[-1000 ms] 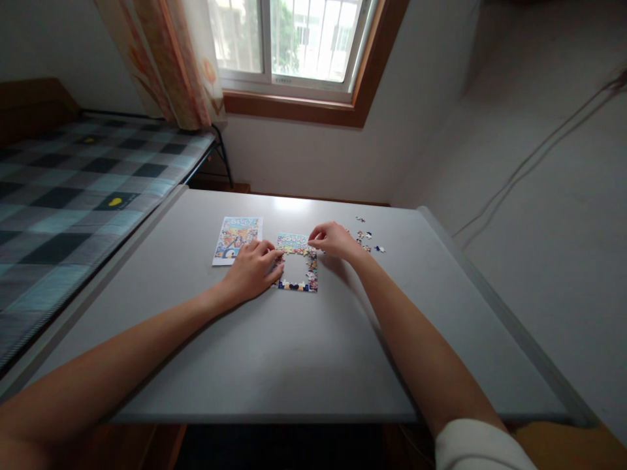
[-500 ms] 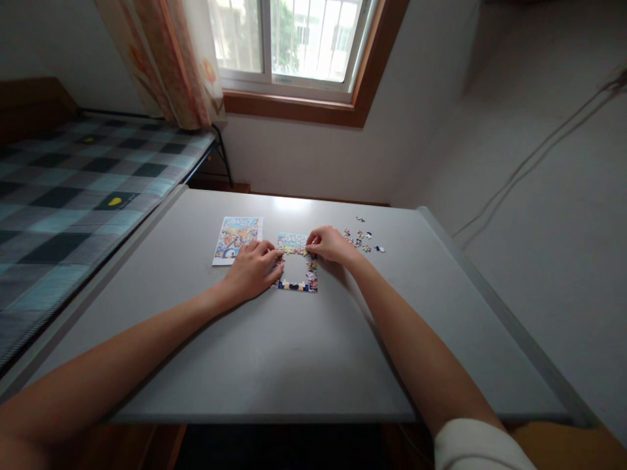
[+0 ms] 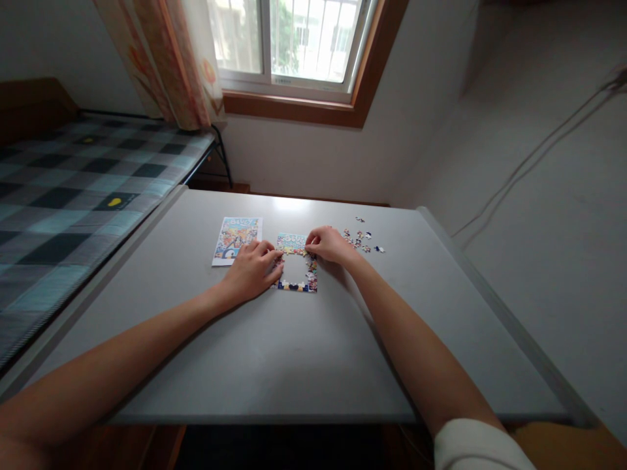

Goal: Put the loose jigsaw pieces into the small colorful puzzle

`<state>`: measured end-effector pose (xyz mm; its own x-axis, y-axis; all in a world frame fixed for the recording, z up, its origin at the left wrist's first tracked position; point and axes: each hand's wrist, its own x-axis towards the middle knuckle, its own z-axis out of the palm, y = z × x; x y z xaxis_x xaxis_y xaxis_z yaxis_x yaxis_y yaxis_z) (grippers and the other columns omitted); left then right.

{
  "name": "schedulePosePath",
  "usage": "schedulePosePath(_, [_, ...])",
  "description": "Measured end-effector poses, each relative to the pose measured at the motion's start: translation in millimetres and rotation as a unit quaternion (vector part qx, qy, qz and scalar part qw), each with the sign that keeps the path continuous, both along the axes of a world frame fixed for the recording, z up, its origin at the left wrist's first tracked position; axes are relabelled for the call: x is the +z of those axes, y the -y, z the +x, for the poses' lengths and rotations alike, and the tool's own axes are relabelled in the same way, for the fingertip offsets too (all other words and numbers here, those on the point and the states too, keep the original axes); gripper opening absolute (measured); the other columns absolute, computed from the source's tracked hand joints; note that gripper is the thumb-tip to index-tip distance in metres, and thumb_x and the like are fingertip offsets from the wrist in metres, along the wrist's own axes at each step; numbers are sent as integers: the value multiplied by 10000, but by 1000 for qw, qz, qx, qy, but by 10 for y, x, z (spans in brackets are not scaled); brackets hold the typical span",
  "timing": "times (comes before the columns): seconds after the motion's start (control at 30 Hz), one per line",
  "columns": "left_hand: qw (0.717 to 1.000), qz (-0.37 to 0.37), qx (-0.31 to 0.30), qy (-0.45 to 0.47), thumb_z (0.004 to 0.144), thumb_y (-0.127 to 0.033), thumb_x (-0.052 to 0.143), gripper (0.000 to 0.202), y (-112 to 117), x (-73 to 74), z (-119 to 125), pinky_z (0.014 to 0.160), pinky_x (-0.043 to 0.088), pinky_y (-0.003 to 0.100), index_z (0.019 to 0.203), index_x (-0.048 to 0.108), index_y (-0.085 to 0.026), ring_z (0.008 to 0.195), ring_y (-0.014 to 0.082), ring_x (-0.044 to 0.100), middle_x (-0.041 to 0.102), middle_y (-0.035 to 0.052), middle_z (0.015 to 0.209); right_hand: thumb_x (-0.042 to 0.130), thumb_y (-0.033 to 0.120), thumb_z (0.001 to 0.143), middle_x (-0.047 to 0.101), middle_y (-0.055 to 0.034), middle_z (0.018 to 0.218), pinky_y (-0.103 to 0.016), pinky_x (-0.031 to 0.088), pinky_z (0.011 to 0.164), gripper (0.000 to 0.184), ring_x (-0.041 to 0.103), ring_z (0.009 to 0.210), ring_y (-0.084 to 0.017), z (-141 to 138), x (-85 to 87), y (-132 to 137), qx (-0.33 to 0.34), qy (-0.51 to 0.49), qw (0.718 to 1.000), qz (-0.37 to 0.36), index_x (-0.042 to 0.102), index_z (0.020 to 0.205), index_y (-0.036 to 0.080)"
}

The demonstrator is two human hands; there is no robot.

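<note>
A partly assembled jigsaw puzzle [image 3: 312,282] lies on the table as a colourful frame around a bare middle, with a light blue lettered band along its top. My left hand [image 3: 253,266] rests flat at its left side, fingers apart, with the fingertips touching and partly covering that edge. At the upper right corner, my right hand [image 3: 327,245] is closed in a pinch on a small puzzle piece, mostly hidden by the fingers. Left of the puzzle lies a printed reference picture [image 3: 238,236], its lower right corner behind my left hand.
Several loose puzzle pieces [image 3: 361,236] are scattered beyond my right hand. The white table [image 3: 274,365] has raised side edges. A bed with a checked cover [image 3: 98,176] stands to the left, and a window [image 3: 308,39] with a curtain [image 3: 169,59] is behind.
Very little differs. My right fingertips have shifted slightly at the puzzle's upper right; my left hand stays in place.
</note>
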<state>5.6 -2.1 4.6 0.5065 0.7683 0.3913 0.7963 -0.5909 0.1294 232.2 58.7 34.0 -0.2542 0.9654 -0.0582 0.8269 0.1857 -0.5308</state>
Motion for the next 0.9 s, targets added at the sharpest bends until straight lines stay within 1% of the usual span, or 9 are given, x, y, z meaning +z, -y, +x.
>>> schedulePosePath(0.13, [1000,0,0,-2,930,-345,527,265,0,-5,2,865,408,394,1105,666,-203,990,251,532,625,77,1074,670,183,763,731,-57,769,-221,393,566,86,614,649,-126,-10,-14,-2,3,4,1000,3,746,795,157])
schedulePosePath(0.37, [1000,-4,-4,4,925,-340,535,269,-5,-4,5,866,421,415,1106,669,-192,991,260,534,627,87,1073,687,185,767,727,-53,757,-214,395,565,69,623,656,-127,-16,12,8,4,9,1000,-4,741,796,152])
schedulePosePath(0.47, [1000,-5,-6,7,924,-339,535,265,-5,-3,4,870,421,414,1105,670,-201,991,258,533,628,86,1070,698,192,766,728,-53,760,-218,400,565,64,624,655,-129,-22,9,9,2,9,1000,-5,741,797,155])
schedulePosePath(0.63, [1000,-2,-3,-1,924,-338,534,276,4,10,11,866,416,404,1105,672,-182,979,254,530,627,85,1065,702,193,768,725,-55,749,-225,400,565,68,622,648,-132,-23,5,9,3,3,1000,-6,743,802,152])
schedulePosePath(0.9, [1000,-7,-4,14,913,-327,550,257,2,1,9,870,419,424,1098,675,-200,990,264,535,623,85,1060,742,234,740,723,-51,761,-228,385,549,92,606,631,-124,1,27,4,14,4,1000,-25,739,788,155])
